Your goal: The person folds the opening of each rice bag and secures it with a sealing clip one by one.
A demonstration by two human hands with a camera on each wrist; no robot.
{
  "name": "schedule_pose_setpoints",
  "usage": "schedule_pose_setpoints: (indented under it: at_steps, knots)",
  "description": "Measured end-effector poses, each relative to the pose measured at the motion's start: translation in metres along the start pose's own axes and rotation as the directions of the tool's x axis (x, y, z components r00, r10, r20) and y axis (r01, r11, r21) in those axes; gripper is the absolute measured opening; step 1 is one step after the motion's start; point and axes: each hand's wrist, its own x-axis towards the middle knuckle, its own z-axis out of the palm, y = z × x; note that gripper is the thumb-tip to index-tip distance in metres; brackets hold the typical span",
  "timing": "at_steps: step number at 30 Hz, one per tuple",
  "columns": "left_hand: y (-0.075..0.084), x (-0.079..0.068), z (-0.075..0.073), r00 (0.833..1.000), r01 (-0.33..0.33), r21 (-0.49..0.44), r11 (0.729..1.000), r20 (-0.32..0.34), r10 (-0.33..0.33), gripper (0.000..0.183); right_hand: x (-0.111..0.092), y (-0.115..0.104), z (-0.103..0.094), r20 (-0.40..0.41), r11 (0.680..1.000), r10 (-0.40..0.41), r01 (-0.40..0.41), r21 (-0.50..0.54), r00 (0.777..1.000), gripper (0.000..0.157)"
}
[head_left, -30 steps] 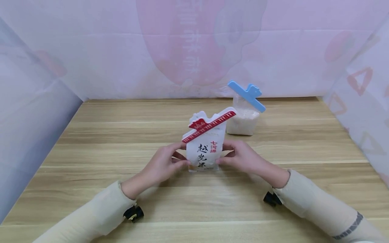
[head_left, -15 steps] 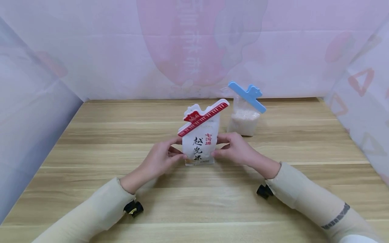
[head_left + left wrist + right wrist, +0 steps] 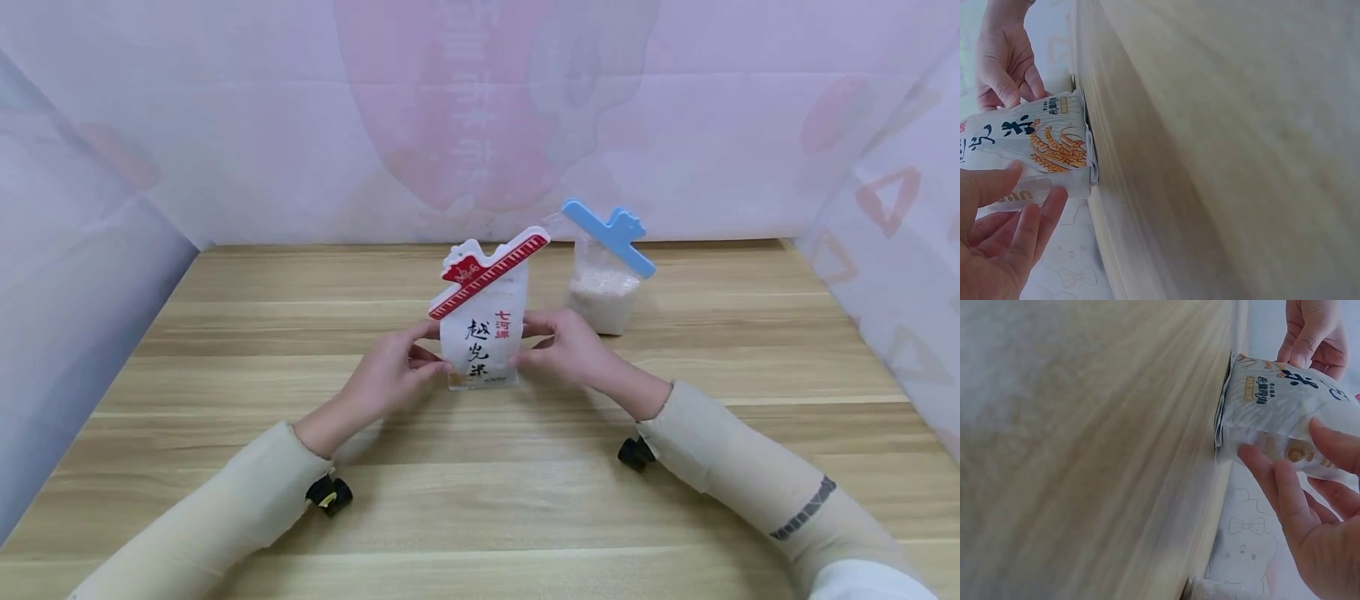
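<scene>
A white rice bag point(image 3: 483, 342) with black and red lettering stands upright between both hands, its base close over the table. Slanting across its top is a red and white bag clip point(image 3: 491, 273). My left hand point(image 3: 390, 372) grips the bag's left side, thumb on the front and fingers around the edge. On the opposite side my right hand point(image 3: 562, 352) holds it the same way. In the left wrist view, the bag's lower front point(image 3: 1054, 140) shows an orange grain print. The right wrist view shows the fingers point(image 3: 1291, 500) of my right hand along the bag's side.
Behind and to the right stands a clear bag of rice point(image 3: 606, 300) with a blue clip point(image 3: 609, 237) across its top. The wooden table point(image 3: 480, 500) meets a printed cloth backdrop point(image 3: 262, 167) at the back, with cloth walls on both sides.
Both hands have moved the white rice bag away from the person and slightly left, widening the gap to the clear bag in the head view. Their grip stays the same.
</scene>
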Motion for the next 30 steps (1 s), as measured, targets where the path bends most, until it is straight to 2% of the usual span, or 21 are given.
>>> schedule_pose_setpoints:
  at_steps: [9, 17, 30]
  knots:
    - [-0.006, 0.009, -0.006, 1.000, 0.002, -0.010, 1.000, 0.004, -0.002, 0.046, 0.010, -0.002, 0.004, -0.038, 1.000, 0.012, -0.011, 0.011, 0.999, 0.052]
    - [-0.010, 0.021, -0.013, 0.999, 0.050, -0.009, 0.999, 0.015, -0.050, 0.049, 0.024, -0.003, 0.001, -0.037, 0.999, 0.032, -0.032, -0.005, 0.999, 0.055]
    - [-0.017, 0.036, -0.020, 0.999, 0.042, 0.021, 0.999, 0.009, -0.043, 0.049, 0.042, -0.001, 0.000, -0.061, 0.999, 0.041, -0.042, -0.011, 0.997, 0.061]
